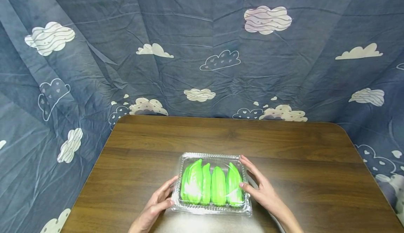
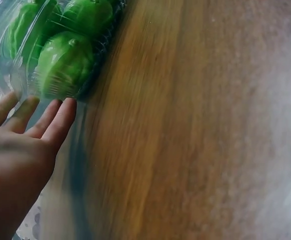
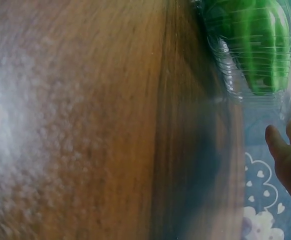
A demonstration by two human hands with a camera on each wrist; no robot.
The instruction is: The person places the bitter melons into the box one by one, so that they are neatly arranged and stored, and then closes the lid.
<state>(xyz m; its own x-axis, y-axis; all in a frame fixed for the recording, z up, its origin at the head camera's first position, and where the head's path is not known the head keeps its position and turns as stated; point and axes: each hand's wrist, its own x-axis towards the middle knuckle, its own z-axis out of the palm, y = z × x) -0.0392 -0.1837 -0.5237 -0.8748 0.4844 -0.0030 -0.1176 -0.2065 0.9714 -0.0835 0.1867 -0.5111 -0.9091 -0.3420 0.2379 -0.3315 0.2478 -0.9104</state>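
Note:
A clear plastic clamshell box (image 1: 212,210) is at the table's near middle, its lid down. Inside, side by side, are several long, bright green, ridged pieces (image 1: 219,185) tapered at one end; I cannot tell whether they are bananas or peppers. My left hand (image 1: 154,206) touches the box's left side, fingers extended. In the left wrist view, its fingertips (image 2: 68,107) meet the ribbed wall. At the right side, my right hand (image 1: 263,191) has its thumb against the lid's edge and extended fingers along the far right corner. The right wrist view shows only part of this hand (image 3: 290,160).
The brown wood-grain table (image 1: 139,156) extends to both sides of the box and behind it. A dark blue cloth (image 1: 189,33) with white cloud prints hangs beyond the table's back and side edges. Light glares on the tabletop near its front.

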